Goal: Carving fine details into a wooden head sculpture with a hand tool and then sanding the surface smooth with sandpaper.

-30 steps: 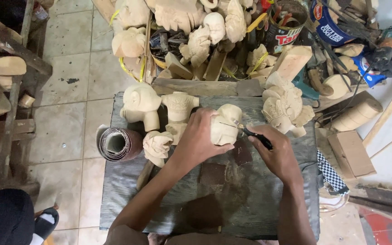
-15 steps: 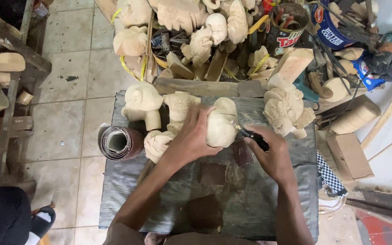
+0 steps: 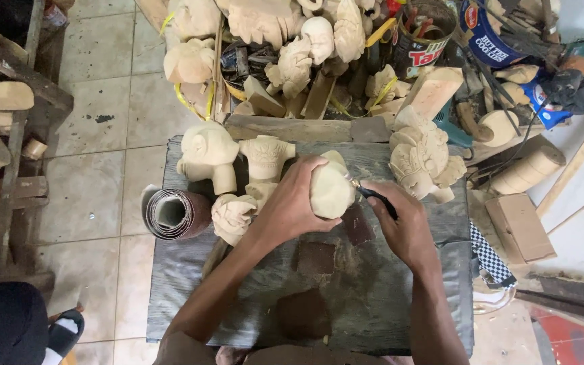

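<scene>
At the centre of the frame the left hand (image 3: 290,203) is clenched around a pale wooden carving (image 3: 330,189), its grip wrapping the piece from the left and holding it just above the grey surface (image 3: 184,297). The right hand (image 3: 403,226) grasps a dark-handled carving tool (image 3: 373,195), its grip closed on the handle; the tool's tip meets the right edge of the carving. On the surface, left of the held piece, stand a rounded elephant-like figure (image 3: 207,154) and a small carved torso (image 3: 265,157), with a carved floral piece (image 3: 231,216) below them, just beside the left wrist. A roll of sandpaper (image 3: 172,213) lies at the surface's left edge. A larger ornate carved head (image 3: 424,157) stands at centre right, near the right hand but apart from it. Two dark brown sandpaper squares (image 3: 317,257) lie on the surface under the forearms. Across the top of the frame sits a heap of unfinished carvings (image 3: 292,40) and tins (image 3: 417,34). A sandalled foot (image 3: 62,331) shows at lower left on the tiled floor (image 3: 96,101).
</scene>
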